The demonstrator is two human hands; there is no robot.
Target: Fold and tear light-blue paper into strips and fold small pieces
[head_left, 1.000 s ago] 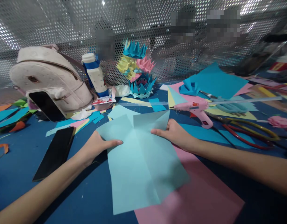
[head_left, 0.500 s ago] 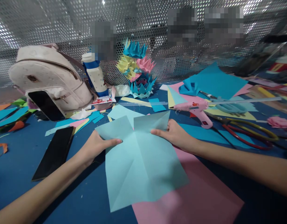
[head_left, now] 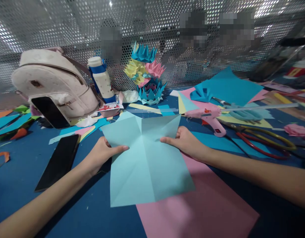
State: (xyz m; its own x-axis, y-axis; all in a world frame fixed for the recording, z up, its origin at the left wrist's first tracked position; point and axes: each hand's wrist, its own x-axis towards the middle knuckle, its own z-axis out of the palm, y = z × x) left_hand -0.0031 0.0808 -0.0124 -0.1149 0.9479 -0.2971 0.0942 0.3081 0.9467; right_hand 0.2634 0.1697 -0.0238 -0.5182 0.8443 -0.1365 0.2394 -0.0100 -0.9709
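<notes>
A light blue sheet of paper (head_left: pixel 132 172), creased down the middle and along diagonals, is held up between my two hands. My left hand (head_left: pixel 103 153) pinches its left side, thumb on the face toward me and fingers behind. On the right side, my right hand (head_left: pixel 186 142) grips it the same way, its thumb pointing inward. Beneath and to the right lies a larger pink sheet (head_left: pixel 199 215) on the blue table (head_left: pixel 75 215). The light blue sheet covers part of the pink one.
A black phone (head_left: pixel 58 162) lies left; another phone (head_left: pixel 50 112) leans on a pale backpack (head_left: pixel 53 76). Behind stand a bottle (head_left: pixel 101 79) and a folded-paper tower (head_left: pixel 149 72). To the right are a pink glue gun (head_left: pixel 208 117), red-and-yellow-handled tools (head_left: pixel 263 140) and blue paper (head_left: pixel 231 86).
The light blue sheet has flattened and opened out, its lower edge rising and shifting slightly left. Both hands keep their grip almost in place.
</notes>
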